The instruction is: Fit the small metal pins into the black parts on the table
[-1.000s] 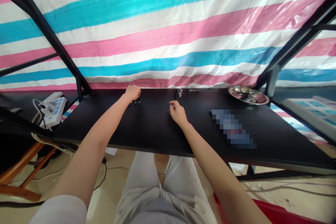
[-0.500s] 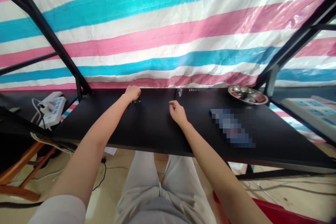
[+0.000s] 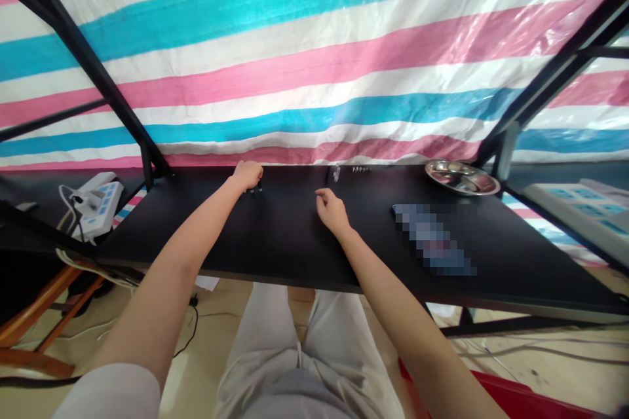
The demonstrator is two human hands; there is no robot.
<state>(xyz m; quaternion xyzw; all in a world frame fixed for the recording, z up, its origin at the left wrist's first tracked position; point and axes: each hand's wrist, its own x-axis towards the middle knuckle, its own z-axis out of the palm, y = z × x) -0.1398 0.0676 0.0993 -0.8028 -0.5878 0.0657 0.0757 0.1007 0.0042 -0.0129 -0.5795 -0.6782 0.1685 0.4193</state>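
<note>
My left hand [image 3: 249, 175] is over the back left part of the black desk [image 3: 289, 242]. Its fingers are bent down and closed, and whatever they grip is hidden beneath them. Just below the fingertips stand a few small dark pieces with pale ends [image 3: 256, 189], too small to name. To the right, my right hand [image 3: 333, 211] rests on the desktop with its fingers loosely curled in, and no object shows in it. Beyond it, near the back edge, lie a small clear-and-dark item [image 3: 335, 174] and a row of several small shiny pieces [image 3: 362, 169].
A round metal plate [image 3: 462, 179] sits at the back right. In front of it lies a blurred blue flat item [image 3: 432, 239]. White power strips [image 3: 101, 206] with cables are at the left. A striped plastic sheet [image 3: 314, 72] hangs behind the desk, between black metal posts [image 3: 105, 82].
Both hands hold almost the same place and pose. The view has shifted very slightly; nothing on the desk has visibly moved.
</note>
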